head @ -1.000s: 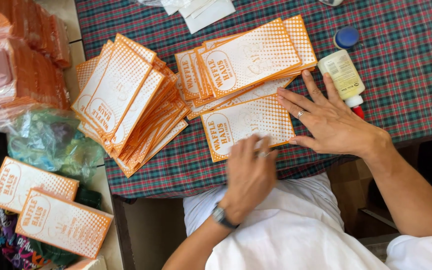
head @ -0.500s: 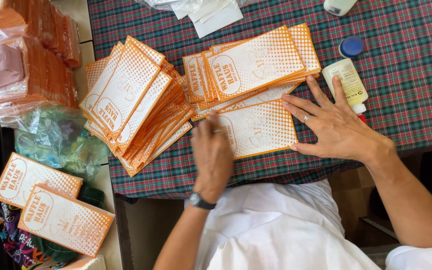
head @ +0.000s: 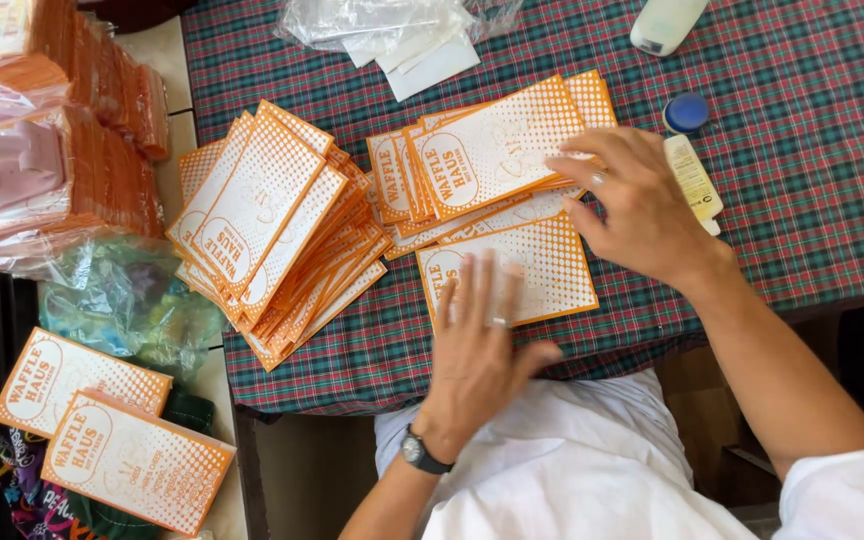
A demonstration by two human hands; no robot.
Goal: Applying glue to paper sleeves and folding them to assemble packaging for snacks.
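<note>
Two bare hands over a green-and-red plaid tablecloth (head: 812, 200), head view. Left hand (head: 477, 350), wristwatch at the wrist, lies flat and spread, palm down, on a single flat orange-and-white dotted paper sleeve (head: 552, 265) at the table's near edge; fingers blurred, nothing gripped. Right hand (head: 632, 205), ring on one finger, fingers spread and slightly curled, rests at 3 o'clock of a fanned stack of matching orange-and-white sleeves (head: 482, 160), fingertips touching the stack's top sheet; nothing clasped. The single sleeve sits at 6 o'clock of that stack, its upper edge tucked beneath it.

- Larger fanned pile of the same sleeves (head: 272, 220), at 9 o'clock of the stack, just beside it.
- Small cream squeeze bottle with a blue round cap (head: 690, 165), lying just beside the right hand at 2 o'clock.
- Clear crumpled plastic bag with white slips (head: 392, 30), at 12 o'clock.
- Bundles of orange sleeves in clear wrap (head: 52, 140), off the table at 9 o'clock.
- Two loose sleeves (head: 102, 430), low at 8 o'clock.
</note>
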